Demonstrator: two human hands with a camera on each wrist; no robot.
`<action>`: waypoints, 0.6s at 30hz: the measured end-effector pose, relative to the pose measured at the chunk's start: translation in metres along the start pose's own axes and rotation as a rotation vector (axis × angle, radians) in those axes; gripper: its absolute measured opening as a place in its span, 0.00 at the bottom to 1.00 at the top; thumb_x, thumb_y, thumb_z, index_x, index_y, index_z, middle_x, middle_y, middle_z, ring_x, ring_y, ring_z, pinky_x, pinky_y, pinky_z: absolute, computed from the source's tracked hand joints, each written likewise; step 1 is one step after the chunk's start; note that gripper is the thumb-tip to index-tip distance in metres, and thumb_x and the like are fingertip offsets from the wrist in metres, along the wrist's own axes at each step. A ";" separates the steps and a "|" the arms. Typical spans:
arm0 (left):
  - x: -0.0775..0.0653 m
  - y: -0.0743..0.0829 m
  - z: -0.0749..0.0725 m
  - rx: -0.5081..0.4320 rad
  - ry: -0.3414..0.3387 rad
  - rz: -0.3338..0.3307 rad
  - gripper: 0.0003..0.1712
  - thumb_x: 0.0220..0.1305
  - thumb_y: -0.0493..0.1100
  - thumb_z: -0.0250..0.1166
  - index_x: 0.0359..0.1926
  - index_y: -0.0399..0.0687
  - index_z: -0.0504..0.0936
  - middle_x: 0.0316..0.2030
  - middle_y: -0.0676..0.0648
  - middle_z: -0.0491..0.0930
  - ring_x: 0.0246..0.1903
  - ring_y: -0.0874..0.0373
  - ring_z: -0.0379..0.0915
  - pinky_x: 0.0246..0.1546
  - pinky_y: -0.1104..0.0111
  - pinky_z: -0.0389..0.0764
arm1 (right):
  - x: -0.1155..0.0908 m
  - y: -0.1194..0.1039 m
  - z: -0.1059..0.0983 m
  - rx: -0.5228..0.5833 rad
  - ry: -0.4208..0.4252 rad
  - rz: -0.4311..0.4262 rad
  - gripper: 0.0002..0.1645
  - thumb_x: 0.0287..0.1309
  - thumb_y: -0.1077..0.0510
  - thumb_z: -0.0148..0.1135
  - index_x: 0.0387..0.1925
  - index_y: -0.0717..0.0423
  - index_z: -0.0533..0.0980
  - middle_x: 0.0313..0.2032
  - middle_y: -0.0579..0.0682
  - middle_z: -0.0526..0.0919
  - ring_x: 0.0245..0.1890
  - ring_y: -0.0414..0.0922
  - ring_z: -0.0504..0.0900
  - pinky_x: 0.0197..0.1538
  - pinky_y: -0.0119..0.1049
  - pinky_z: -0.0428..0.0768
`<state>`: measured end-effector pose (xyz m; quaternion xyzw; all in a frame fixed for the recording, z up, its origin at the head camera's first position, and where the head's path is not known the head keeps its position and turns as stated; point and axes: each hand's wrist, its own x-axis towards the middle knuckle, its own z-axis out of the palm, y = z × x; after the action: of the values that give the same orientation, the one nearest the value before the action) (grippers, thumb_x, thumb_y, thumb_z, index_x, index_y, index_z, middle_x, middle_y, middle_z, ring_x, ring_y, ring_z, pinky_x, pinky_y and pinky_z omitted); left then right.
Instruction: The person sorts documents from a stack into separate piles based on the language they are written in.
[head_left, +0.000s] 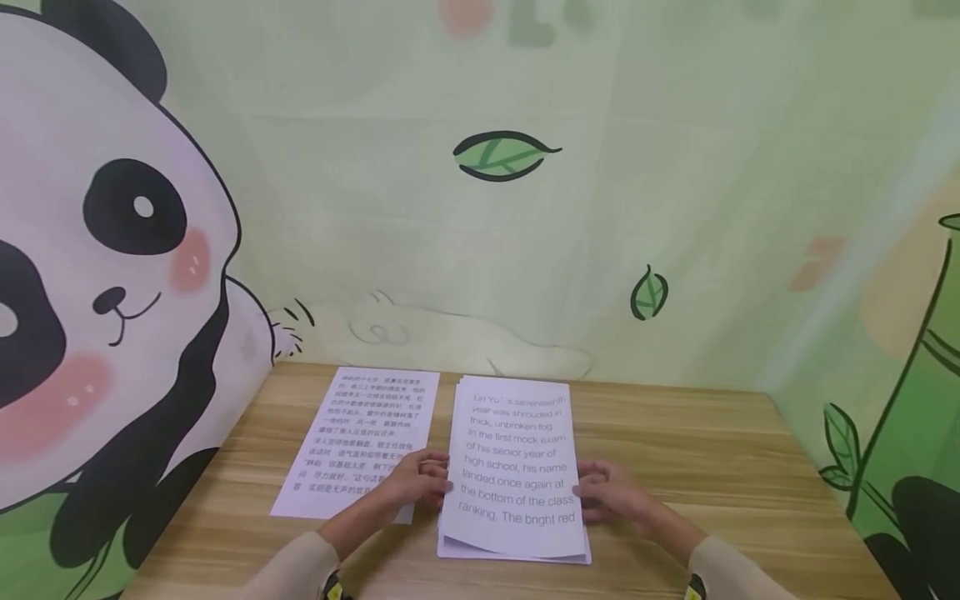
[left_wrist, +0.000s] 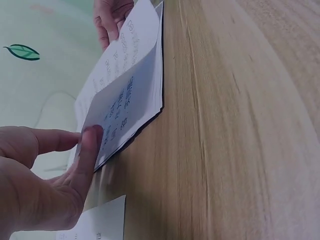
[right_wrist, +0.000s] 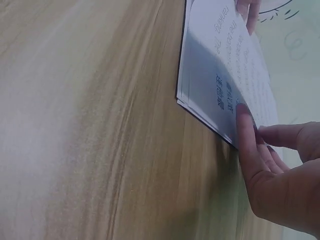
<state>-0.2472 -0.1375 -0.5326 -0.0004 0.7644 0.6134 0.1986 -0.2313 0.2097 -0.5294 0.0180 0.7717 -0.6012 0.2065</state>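
A white sheet with large English print lies over a stack of papers. In both wrist views its near part is raised off the stack, showing printed Chinese characters on the paper beneath. My left hand pinches the raised sheet's left edge between thumb and fingers. At the right edge, my right hand pinches the same sheet. The stack's lower corners show under the lifted part. Left of the stack, a separate sheet of Chinese text lies flat, partly covered by my left hand and forearm.
The papers lie on a wood-grain table. Behind it hangs a light green backdrop with a printed panda on the left, leaves and bamboo. The table's far edge meets the backdrop.
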 end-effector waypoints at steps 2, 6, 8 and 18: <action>0.001 -0.001 0.001 0.008 -0.010 -0.012 0.37 0.58 0.27 0.67 0.68 0.24 0.66 0.48 0.32 0.84 0.32 0.56 0.85 0.40 0.61 0.89 | 0.000 0.002 0.000 0.003 0.009 0.012 0.36 0.63 0.68 0.61 0.68 0.77 0.60 0.45 0.64 0.85 0.43 0.51 0.88 0.45 0.47 0.89; 0.001 -0.002 0.003 0.018 -0.039 -0.026 0.37 0.57 0.26 0.66 0.69 0.25 0.66 0.47 0.35 0.85 0.34 0.55 0.86 0.40 0.62 0.89 | 0.000 0.004 -0.001 0.004 0.018 0.022 0.36 0.63 0.69 0.61 0.68 0.76 0.60 0.45 0.63 0.84 0.41 0.49 0.87 0.45 0.47 0.89; 0.000 -0.002 0.004 0.014 -0.046 -0.028 0.36 0.57 0.25 0.66 0.67 0.25 0.67 0.45 0.37 0.86 0.33 0.56 0.86 0.40 0.62 0.89 | 0.000 0.005 -0.003 0.010 0.017 0.022 0.36 0.63 0.69 0.61 0.69 0.76 0.60 0.47 0.64 0.83 0.41 0.48 0.87 0.45 0.46 0.89; -0.004 -0.005 0.010 -0.042 -0.072 0.011 0.34 0.57 0.25 0.65 0.66 0.25 0.67 0.46 0.36 0.85 0.33 0.58 0.84 0.40 0.63 0.89 | -0.007 0.004 -0.015 0.045 0.027 0.009 0.35 0.64 0.70 0.59 0.69 0.76 0.59 0.53 0.68 0.80 0.42 0.46 0.86 0.47 0.46 0.89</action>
<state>-0.2396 -0.1305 -0.5378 0.0219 0.7436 0.6301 0.2226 -0.2286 0.2265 -0.5278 0.0342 0.7608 -0.6171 0.1982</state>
